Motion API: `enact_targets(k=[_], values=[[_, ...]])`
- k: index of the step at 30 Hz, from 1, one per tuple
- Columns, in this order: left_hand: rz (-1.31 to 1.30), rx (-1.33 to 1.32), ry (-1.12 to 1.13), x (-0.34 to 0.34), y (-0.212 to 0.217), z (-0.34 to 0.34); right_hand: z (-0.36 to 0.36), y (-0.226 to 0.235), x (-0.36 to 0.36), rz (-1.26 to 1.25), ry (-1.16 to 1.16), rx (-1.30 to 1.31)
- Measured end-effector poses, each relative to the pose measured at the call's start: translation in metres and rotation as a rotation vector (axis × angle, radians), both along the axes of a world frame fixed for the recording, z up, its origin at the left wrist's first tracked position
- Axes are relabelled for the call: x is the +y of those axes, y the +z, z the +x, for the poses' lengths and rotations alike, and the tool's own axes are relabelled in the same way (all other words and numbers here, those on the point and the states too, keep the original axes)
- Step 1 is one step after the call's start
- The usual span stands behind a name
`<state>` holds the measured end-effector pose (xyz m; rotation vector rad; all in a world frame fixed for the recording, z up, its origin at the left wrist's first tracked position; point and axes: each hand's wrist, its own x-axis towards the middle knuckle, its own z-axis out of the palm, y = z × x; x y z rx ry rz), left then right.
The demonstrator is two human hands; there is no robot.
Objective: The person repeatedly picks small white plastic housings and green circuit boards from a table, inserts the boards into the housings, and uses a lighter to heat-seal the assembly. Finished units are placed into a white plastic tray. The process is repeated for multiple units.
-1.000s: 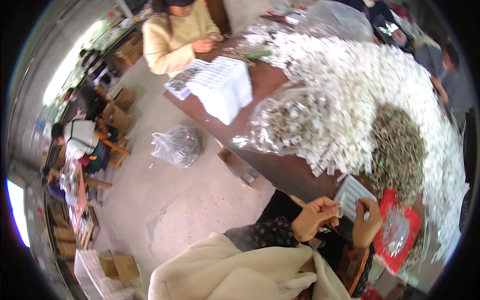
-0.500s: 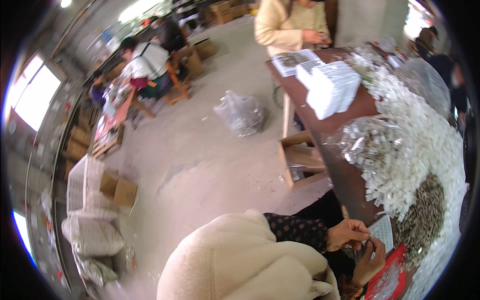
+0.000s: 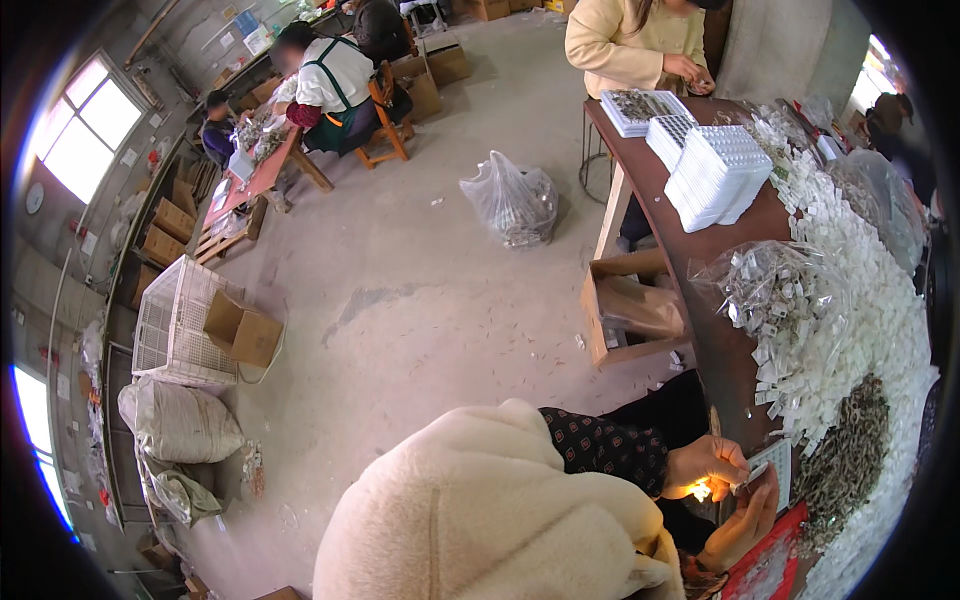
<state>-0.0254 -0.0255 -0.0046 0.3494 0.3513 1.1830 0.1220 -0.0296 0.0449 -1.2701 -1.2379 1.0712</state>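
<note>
My fleecy cream sleeve (image 3: 480,520) fills the bottom of the view, with a dark dotted cuff (image 3: 605,450) leading to my hands at the lower right edge of a long brown tabletop (image 3: 720,350). My left hand (image 3: 705,467) is curled nearly closed, fingertips pinched on something very small; I think it is one of the little parts, but the view is too blurred to be sure. My right hand (image 3: 745,520) sits just below and beside it, palm up and half curled, steadying a small white gridded tray (image 3: 775,470) that rests against its fingers. A red sheet (image 3: 770,570) lies under that hand.

Just beyond the tray is a dark heap of tiny metal pieces (image 3: 850,460), beside a broad drift of small white parts (image 3: 860,330). A clear plastic bag (image 3: 770,290) of mixed parts sits further along the tabletop, then a stack of white trays (image 3: 715,175). At the far end, a person in a pale yellow top (image 3: 635,40) works over another tray.

On the concrete floor to the left lie an open wooden crate (image 3: 630,310) and a knotted plastic bag (image 3: 510,200). Far off, more people sit at another table (image 3: 260,170).
</note>
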Motion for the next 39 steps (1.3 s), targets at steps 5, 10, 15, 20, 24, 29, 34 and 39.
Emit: enact_targets(k=[5,10,15,20,24,29,34,39], values=[[-0.045,-0.022,-0.043,-0.002,0.0,-0.002,0.014,-0.002,0.006,-0.09,0.115,0.097],[-0.045,-0.007,-0.063,-0.003,0.003,0.001,0.006,-0.008,-0.005,0.119,-0.131,-0.355],[0.012,-0.001,-0.027,-0.001,0.004,0.003,-0.002,-0.016,-0.01,0.401,-0.115,-0.406],[-0.092,-0.032,-0.053,0.001,0.004,0.009,0.01,-0.017,-0.009,0.569,0.178,-0.311],[-0.133,-0.018,-0.053,-0.002,0.006,0.016,0.018,-0.021,-0.013,0.605,0.174,-0.414],[-0.176,-0.128,-0.058,0.0,0.004,0.023,0.015,-0.025,-0.011,0.599,0.079,-0.51],[-0.158,-0.09,-0.025,-0.004,0.006,0.021,0.003,-0.007,-0.007,0.414,0.094,-0.198],[-0.264,0.157,-0.209,0.002,0.013,0.003,-0.004,0.008,-0.006,0.118,-0.094,-0.02]])
